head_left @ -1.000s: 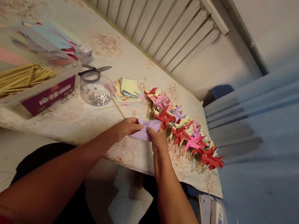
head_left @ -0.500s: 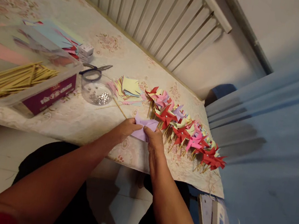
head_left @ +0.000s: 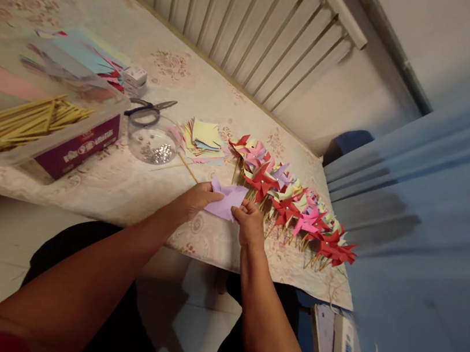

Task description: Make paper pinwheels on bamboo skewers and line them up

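A lilac sheet of paper (head_left: 226, 200), cut and partly folded at its corners, is held between both hands just above the table's front edge. My left hand (head_left: 195, 200) pinches its left side, thumb on top. At the right side, my right hand (head_left: 250, 220) grips a corner between thumb and fingers. A thin wooden stick (head_left: 188, 167) slants across the cloth, its lower end near my left hand. Just right of my hands lie rows of paper pinwheels (head_left: 286, 211) on sticks, in red, pink, lilac and cream. Behind the paper sits a stack of cut paper squares (head_left: 206, 136).
A clear round dish (head_left: 151, 147) holds small metal fasteners, with scissors (head_left: 150, 109) by its rim. On the left stands a plastic box (head_left: 86, 146) of wooden sticks. Small boxes (head_left: 134, 79) and coloured paper (head_left: 82, 49) lie behind. A blue curtain (head_left: 420, 225) hangs at the right.
My right thumb has moved from the middle of the lilac paper to its right corner, and the right hand has shifted slightly right. The left hand keeps its hold.
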`<state>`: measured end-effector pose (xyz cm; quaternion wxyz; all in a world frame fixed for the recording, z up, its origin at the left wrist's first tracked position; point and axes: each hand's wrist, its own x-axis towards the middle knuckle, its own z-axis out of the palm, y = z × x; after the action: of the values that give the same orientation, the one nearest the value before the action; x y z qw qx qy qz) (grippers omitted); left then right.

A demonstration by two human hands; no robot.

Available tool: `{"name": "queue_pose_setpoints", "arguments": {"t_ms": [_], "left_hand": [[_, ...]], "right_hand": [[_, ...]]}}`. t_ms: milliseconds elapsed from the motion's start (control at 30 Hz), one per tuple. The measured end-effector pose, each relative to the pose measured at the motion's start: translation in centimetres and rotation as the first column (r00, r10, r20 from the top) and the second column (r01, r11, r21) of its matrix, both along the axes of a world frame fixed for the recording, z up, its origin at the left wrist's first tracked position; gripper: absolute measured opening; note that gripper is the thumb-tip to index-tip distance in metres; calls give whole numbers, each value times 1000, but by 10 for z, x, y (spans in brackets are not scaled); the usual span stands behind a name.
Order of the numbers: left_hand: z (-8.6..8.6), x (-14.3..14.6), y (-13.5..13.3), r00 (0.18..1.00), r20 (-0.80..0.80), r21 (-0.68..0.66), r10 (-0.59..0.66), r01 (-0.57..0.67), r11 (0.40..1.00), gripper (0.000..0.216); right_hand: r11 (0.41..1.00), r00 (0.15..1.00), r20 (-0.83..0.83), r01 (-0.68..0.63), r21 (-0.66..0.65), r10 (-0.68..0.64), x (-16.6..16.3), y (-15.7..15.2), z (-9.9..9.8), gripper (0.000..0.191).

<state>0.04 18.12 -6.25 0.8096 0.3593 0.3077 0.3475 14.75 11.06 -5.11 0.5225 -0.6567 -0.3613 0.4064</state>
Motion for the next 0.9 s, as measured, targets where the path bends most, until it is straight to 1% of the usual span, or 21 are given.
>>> {"name": "queue_pose_setpoints", "arguments": {"t_ms": [67,100,133,200,267,333,400,467,567,633,733,800,900], "left_hand": [[2,-1,-1,1000,-1,-1,-13,13,1000,30],[3,-1,-2,1000,0,-2,-20,20,1000,29],[4,-1,-2,1000,2,-4,-26,26,1000,28],[7,-3,-3,1000,1,-6,-28,28,1000,27],[10,-4,-4,1000,-10,-2,-27,27,1000,23],[12,-5,-4,999,-30,7,-26,26,1000,18],[13,-5,-4,999,-41,15,-31,32,999,15],[13,-5,-5,999,-32,15,-42,42,999,14],[10,-5,-5,998,-8,12,-66,66,998,16],[9,-4,-5,997,0,11,-71,71,997,19],[5,-4,-4,998,-10,19,-64,64,998,24],[2,-3,-3,997,-20,40,-72,73,997,26],[-3,-1,-2,996,-36,72,-80,83,994,28]], "right_hand": [[999,994,107,30,37,-34,1,-2,0,35],[997,979,193,48,65,-60,1,-3,0,35],[993,951,296,66,101,-93,1,-5,1,36],[982,852,504,58,182,-144,1,-10,3,36],[973,750,647,-25,231,-135,1,-17,6,31],[962,696,715,-146,231,-67,1,-22,10,24],[946,673,740,-248,207,14,0,-26,14,22],[928,667,740,-324,182,87,0,-27,17,22],[905,677,715,-396,153,175,1,-26,20,24],[898,688,691,-421,131,222,2,-25,20,23],[905,720,638,-417,81,274,3,-24,18,19],[929,776,566,-367,48,278,3,-23,16,16],[962,863,437,-274,-16,253,-1,-22,12,19]]}}
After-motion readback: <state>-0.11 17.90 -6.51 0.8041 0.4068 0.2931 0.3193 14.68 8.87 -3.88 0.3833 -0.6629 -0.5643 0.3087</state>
